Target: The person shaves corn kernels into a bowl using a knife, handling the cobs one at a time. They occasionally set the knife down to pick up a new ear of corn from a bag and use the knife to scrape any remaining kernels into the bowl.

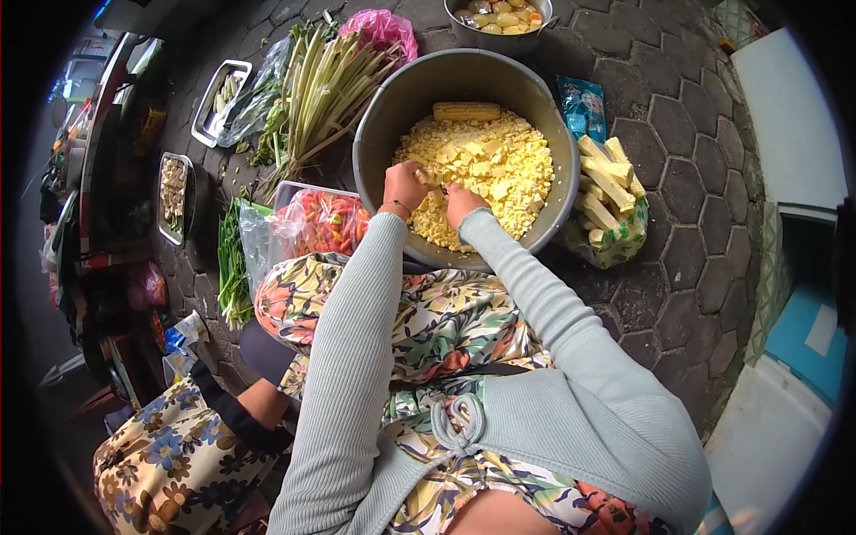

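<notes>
Working over one large grey metal basin [379, 134], two hands meet above pile of yellow cut corn pieces [486, 169]. Left hand [404, 185] fingers clenched on small corn piece [425, 177]; right hand [464, 202] fingers curled beside it, grip hidden, cannot tell. One whole yellow corn cob [466, 111] lies at basin's far side. One printed bag of stripped cobs [609, 192] just right of basin, on paved ground.
</notes>
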`<state>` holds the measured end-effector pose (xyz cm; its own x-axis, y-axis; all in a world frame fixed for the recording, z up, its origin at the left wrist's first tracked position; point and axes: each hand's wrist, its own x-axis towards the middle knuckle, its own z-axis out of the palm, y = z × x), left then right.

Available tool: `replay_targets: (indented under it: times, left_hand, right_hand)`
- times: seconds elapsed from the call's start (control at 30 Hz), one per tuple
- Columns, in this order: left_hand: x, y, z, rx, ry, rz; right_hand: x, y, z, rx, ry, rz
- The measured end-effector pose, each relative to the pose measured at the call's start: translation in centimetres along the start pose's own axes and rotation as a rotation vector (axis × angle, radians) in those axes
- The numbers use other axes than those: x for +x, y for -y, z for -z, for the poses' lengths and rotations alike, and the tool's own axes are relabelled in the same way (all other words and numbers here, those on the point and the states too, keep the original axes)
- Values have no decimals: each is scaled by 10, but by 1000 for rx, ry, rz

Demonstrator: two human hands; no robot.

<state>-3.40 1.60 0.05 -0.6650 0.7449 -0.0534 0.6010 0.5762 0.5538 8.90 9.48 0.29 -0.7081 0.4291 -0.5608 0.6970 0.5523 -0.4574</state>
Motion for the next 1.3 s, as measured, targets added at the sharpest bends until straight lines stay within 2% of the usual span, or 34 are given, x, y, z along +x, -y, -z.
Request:
replay_targets:
  times: [0.13, 0.2, 0.23, 0.37, 0.47, 0.53, 0.6, 0.67, 0.73, 0.8, 0.87, 0.93, 1.03, 1.07, 1.13, 1.17, 1.23, 1.3]
  left_hand:
    - [5, 0, 4, 26, 60, 17]
    - [3, 5, -1, -7, 33, -4]
    - [1, -2, 2, 9, -19, 67]
    - [4, -5, 5, 20, 28, 102]
    - [2, -5, 5, 35, 3, 69]
    - [1, -6, 4, -5, 37, 39]
    - [3, -7, 2, -30, 70, 76]
    - [1, -3, -3, 25, 26, 19]
    - [-1, 0, -4, 24, 1, 31]
    - [-8, -4, 3, 50, -1, 72]
    - [-4, -4, 5, -75, -62, 244]
    - [-1, 1, 6, -86, -97, 298]
    - [4, 3, 10, -56, -7, 508]
    - [3, 7, 5, -50, -1, 513]
    - [4, 6, 1, -293, -8, 583]
    - [4, 4, 2, -293, -4, 580]
    - [2, -1, 6, -113, -41, 315]
    - [3, -2, 6, -89, -42, 283]
  right_hand:
    - [2, -10, -11, -8, 60, -59]
    - [11, -7, -19, 36, -55, -31]
    - [11, 5, -7, 13, 32, -160]
    - [12, 13, 12, -50, 47, -155]
    - [-3, 10, 13, -164, 186, -175]
    - [-2, 4, 2, -170, 126, -156]
    - [18, -3, -14, 46, 42, -255]
    - [10, 9, 4, 5, 72, -314]
    - [28, 14, 9, -172, 221, -225]
    - [39, 0, -7, -204, 224, -173]
    - [36, -13, -6, -278, 195, -127]
    - [27, -30, -3, -260, 213, -74]
    - [2, -39, 9, -79, 154, -51]
    - [-4, -36, 9, -74, 162, -52]
    - [-12, -29, 8, 74, -17, -15]
    - [-14, -24, 6, 121, -58, 28]
    - [-16, -10, 13, 91, -74, 44]
    - [-19, 1, 24, 52, -91, 93]
